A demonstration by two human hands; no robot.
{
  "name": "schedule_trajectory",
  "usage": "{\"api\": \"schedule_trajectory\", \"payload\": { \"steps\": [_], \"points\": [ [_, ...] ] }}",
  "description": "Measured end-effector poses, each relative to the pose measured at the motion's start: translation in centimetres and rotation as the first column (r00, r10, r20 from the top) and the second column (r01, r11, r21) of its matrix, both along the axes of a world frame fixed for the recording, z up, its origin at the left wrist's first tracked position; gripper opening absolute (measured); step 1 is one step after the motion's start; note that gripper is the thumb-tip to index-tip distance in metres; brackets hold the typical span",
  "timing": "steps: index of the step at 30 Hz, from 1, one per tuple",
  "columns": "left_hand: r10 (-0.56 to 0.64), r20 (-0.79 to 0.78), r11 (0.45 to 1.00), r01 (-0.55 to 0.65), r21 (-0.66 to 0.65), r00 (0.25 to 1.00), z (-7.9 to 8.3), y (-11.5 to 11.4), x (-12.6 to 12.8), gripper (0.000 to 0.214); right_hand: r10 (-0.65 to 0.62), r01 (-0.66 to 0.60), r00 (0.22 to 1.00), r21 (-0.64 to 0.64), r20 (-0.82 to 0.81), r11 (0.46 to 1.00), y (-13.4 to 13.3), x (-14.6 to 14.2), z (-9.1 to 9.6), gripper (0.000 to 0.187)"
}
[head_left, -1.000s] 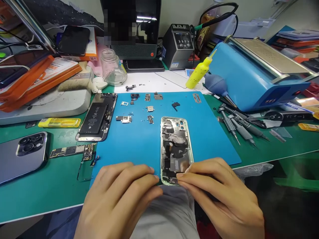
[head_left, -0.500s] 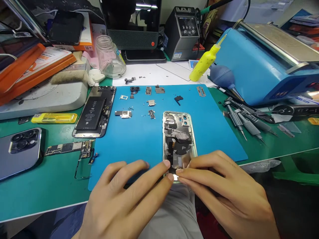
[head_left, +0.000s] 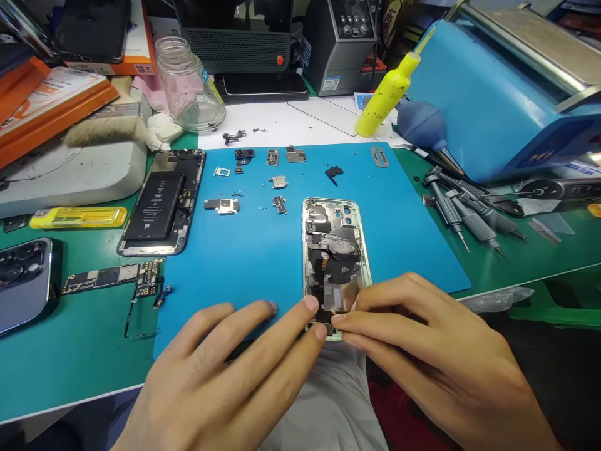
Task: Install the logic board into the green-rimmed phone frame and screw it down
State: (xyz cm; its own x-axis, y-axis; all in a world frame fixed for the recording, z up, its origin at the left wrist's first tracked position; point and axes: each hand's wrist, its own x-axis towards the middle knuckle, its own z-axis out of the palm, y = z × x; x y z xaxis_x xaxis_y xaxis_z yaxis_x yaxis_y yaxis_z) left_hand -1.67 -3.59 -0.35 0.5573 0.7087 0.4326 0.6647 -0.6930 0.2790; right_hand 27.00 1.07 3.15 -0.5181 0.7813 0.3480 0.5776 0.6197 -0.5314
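An opened phone housing (head_left: 334, 269) with a pale green frame lies at the front edge of the blue mat, its lower end between my hands. My left hand (head_left: 225, 369) has its thumb and index fingertip pressed at the lower left corner, the other fingers spread over the mat. My right hand (head_left: 436, 357) grips the lower right corner with closed fingers. A small dark part shows at the bottom edge between the fingertips, too small to name. Grey foil and black film lie inside the housing; its two camera openings face away from me.
On the blue mat (head_left: 248, 250) lie a metal bracket (head_left: 222, 205), a SIM tray (head_left: 222, 171), a camera module (head_left: 244, 155) and screws. Left are a screen assembly with battery (head_left: 157, 203), a logic board (head_left: 113, 275) and another phone (head_left: 28, 275). Screwdrivers (head_left: 444, 203) lie right.
The view has shifted slightly, so things on the table sit higher and further left. The bright glint at the housing's bottom edge has gone dark. Both hands stay at the same corners.
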Motion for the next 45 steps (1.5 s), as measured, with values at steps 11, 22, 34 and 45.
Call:
{"api": "schedule_trajectory", "payload": {
  "steps": [11, 22, 34, 45],
  "points": [
    [-0.013, -0.087, 1.0, 0.014, 0.01, 0.996, 0.4, -0.2, -0.2, 0.048, 0.043, -0.044, 0.998, 0.019, 0.039, 0.999, 0.0, 0.4, -0.4, 0.015],
    [-0.008, -0.113, 0.997, 0.017, 0.078, 0.994, 0.5, -0.3, 0.0, 0.053, 0.147, -0.214, 0.951, 0.235, 0.273, 0.948, -1.2, 0.9, -0.1, 0.035],
    [-0.014, 0.056, 0.999, 0.016, -0.036, 0.998, 0.4, 0.5, 0.0, 0.047, 0.224, -0.263, 0.948, 0.158, 0.226, 0.952, -1.3, 1.5, -1.1, 0.044],
    [-0.027, -0.023, 0.998, 0.029, 0.063, 0.999, 0.4, 0.8, 0.7, 0.039, 0.145, -0.169, 0.984, 0.277, 0.104, 0.946, -0.2, 0.5, -1.8, 0.02]
  ]
}}
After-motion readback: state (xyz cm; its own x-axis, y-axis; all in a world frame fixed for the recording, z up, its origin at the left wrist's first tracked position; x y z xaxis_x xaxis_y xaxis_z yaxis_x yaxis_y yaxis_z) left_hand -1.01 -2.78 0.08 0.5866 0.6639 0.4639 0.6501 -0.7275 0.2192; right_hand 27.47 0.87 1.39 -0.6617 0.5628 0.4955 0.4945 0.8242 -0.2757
